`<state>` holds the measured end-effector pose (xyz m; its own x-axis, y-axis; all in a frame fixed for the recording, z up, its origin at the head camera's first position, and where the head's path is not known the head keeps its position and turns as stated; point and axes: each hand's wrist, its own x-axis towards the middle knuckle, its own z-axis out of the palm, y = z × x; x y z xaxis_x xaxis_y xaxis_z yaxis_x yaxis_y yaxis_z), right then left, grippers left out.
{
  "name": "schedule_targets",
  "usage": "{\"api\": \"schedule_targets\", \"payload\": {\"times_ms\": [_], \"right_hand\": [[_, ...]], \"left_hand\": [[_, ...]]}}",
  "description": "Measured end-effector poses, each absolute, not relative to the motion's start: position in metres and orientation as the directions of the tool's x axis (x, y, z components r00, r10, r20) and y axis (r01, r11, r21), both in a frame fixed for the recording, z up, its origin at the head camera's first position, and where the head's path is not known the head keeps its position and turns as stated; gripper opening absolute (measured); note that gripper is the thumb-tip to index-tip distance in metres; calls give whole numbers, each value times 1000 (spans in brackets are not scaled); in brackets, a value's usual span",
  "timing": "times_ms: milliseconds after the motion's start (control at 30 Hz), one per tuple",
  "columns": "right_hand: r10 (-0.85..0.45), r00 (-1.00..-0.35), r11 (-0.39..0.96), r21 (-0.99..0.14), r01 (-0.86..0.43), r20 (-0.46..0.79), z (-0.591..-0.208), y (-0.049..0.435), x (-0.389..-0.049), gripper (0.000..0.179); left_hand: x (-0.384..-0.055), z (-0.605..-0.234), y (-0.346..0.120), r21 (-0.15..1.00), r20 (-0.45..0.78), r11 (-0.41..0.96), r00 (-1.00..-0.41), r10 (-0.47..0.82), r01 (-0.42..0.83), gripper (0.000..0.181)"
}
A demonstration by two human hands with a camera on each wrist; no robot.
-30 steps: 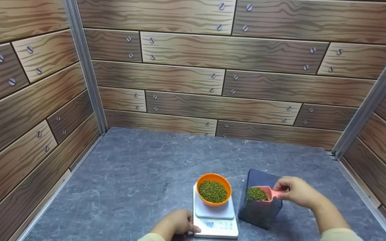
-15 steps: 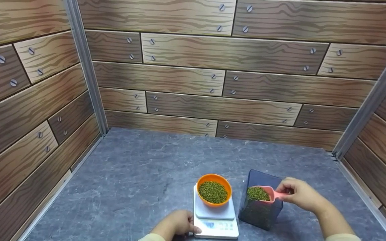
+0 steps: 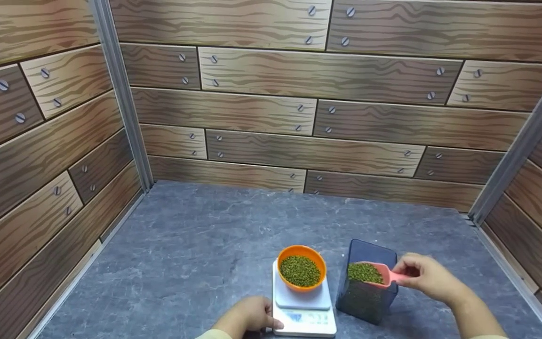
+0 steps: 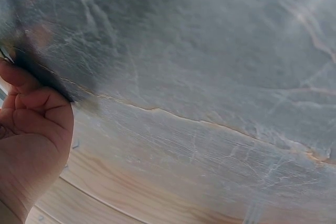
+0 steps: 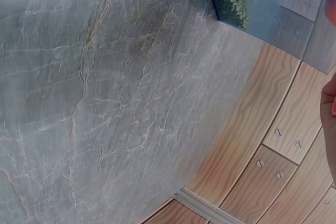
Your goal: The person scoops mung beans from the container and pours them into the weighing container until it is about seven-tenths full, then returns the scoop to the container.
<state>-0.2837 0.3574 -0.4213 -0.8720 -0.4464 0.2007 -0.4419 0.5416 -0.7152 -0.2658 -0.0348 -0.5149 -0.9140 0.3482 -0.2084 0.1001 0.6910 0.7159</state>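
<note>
My right hand pinches the handle of a pink scoop, heaped with green mung beans, at the mouth of a dark translucent container. More beans show through the wall of this container in the right wrist view. To its left, a white kitchen scale bears an orange bowl partly filled with mung beans. My left hand grips the scale's near left edge, thumb on top and other fingers curled at the side. In the left wrist view this hand shows curled fingers; the scale's display is unreadable.
A grey marbled tabletop lies under everything. Wood-patterned walls enclose it at the back and both sides, with metal posts in the corners. The container stands close to the scale's right side.
My right hand and the loaded scoop have shifted slightly right and down at the container's mouth. My left hand stays at the scale, and the bowl stays on it.
</note>
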Motion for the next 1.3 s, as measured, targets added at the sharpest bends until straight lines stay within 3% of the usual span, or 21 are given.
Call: {"api": "schedule_targets", "payload": {"times_ms": [400, 1033, 1300], "right_hand": [[-432, -889, 529, -755, -387, 154, -428, 365, -280, 14], [-397, -892, 482, -778, -403, 215, -437, 364, -274, 14], [-348, -919, 520, -777, -354, 186, -429, 365, -274, 15]], "left_hand": [[-265, -516, -36, 722, -215, 686, -914, 343, 87, 37], [-264, -516, -35, 710, -172, 691, -918, 358, 137, 37], [-265, -517, -34, 703, -186, 700, -918, 351, 125, 38]]}}
